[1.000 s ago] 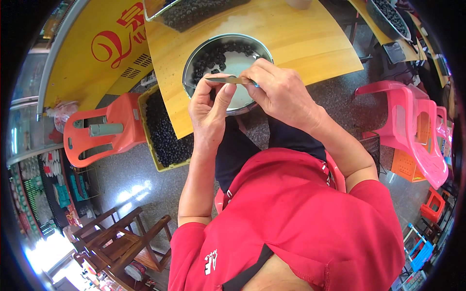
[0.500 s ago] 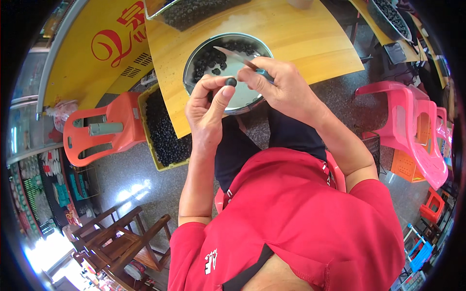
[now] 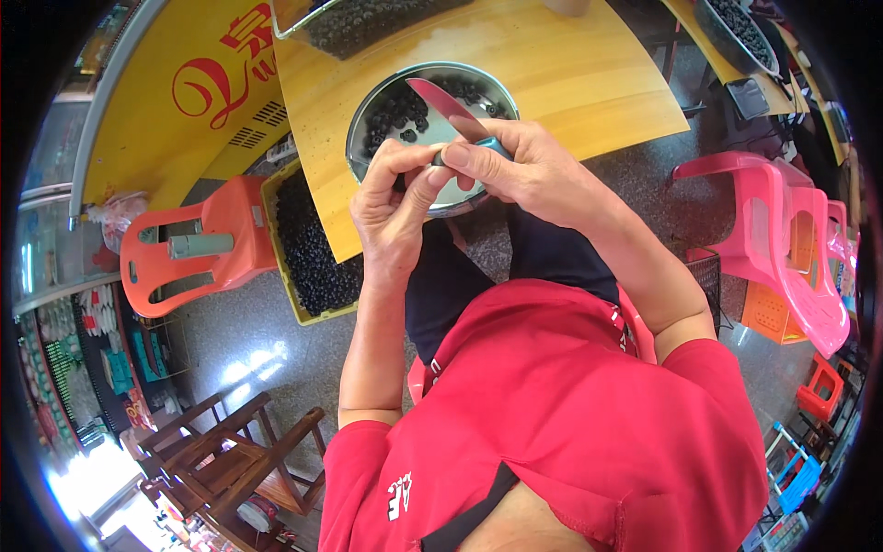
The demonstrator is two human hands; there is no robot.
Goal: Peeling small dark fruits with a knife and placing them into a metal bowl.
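Observation:
Both my hands meet over a round metal bowl at the near edge of the wooden table. Between its thumb and fingertips, my left hand pinches a small dark round piece, mostly covered by the fingers. My right hand is closed around the blue-green handle of a knife. The blade points up and to the left, away from me, and its flat face looks reddish. My right thumb presses at the dark piece. Several dark round pieces lie in the bowl.
A yellow crate full of small dark round things stands left of the table, beside an orange chair holding a grey-green cylinder. Another dark-filled container sits at the table's far left. Pink plastic chairs stand right; a wooden chair lower left.
My right hand has moved left and down, bringing its thumb against the dark piece. The knife blade has turned, showing its broad face. My left hand has stayed nearly still.

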